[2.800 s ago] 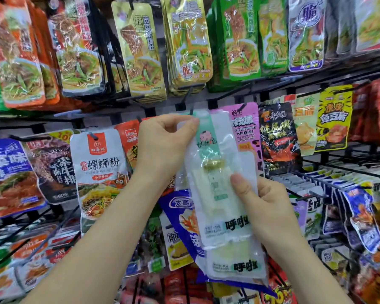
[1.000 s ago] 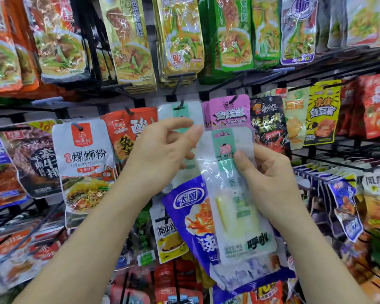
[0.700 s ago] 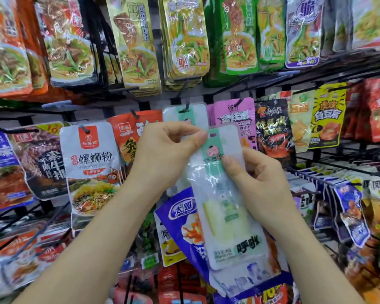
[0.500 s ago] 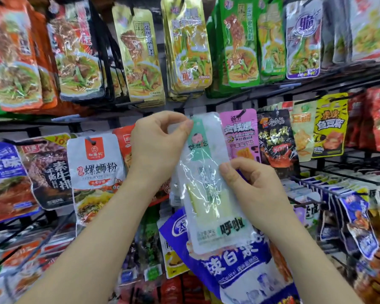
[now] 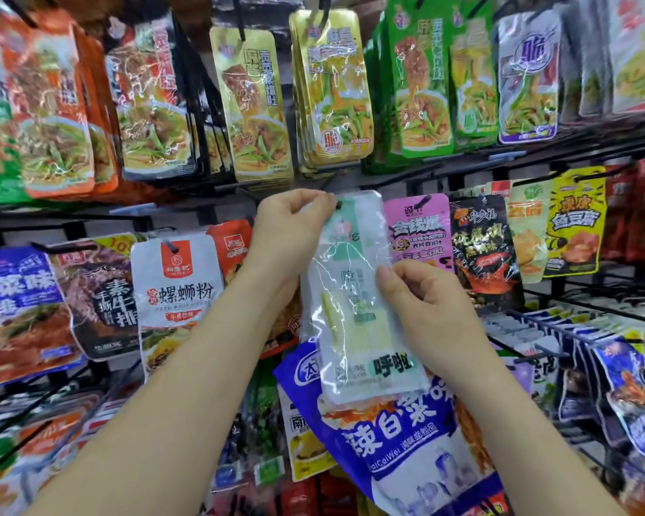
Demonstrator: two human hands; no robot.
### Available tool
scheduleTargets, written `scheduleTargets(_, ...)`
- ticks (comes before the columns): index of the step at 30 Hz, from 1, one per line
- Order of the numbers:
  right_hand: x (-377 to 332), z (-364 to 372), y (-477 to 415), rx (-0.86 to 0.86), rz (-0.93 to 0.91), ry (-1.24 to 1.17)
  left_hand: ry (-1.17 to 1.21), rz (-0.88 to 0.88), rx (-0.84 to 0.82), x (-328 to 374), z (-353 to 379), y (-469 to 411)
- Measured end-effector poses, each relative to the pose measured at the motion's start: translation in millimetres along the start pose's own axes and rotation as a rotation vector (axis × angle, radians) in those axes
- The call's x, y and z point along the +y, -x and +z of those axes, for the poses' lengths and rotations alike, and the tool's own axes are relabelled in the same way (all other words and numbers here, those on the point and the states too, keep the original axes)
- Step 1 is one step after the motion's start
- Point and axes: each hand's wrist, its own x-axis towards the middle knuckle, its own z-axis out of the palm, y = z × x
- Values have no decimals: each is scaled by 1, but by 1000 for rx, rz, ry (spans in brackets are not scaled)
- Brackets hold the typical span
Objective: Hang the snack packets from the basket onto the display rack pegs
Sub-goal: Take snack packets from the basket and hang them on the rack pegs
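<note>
While it is held upright before the middle row of the display rack (image 5: 90, 217), the clear snack packet (image 5: 350, 299) has its top edge at a black peg (image 5: 338, 205) — whether the peg passes through the packet is unclear. The left hand (image 5: 291, 232) pinches the top left corner with curled fingers; the right hand (image 5: 432, 310) grips the right edge, thumb on the front. Just beside the clear snack packet hangs a pink packet (image 5: 417, 229) — a blue packet (image 5: 399, 441) hangs below, partly behind it.
</note>
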Motion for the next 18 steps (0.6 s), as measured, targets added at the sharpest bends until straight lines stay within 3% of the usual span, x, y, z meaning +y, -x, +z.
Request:
scheduleTargets(4,5,3,-1,-5,25,25,-54,-8,-13,-8,-1,2)
scheduleTargets(10,13,4,0,25,54,55,-175,181,-176,-37,-20,37)
scheduleTargets(14,19,-9,10,35,133,120,-517,262,-24,-42,-27,26)
scheduleTargets(18,19,-20,10,-31,183,223,-815,348,-15,-46,-23,26)
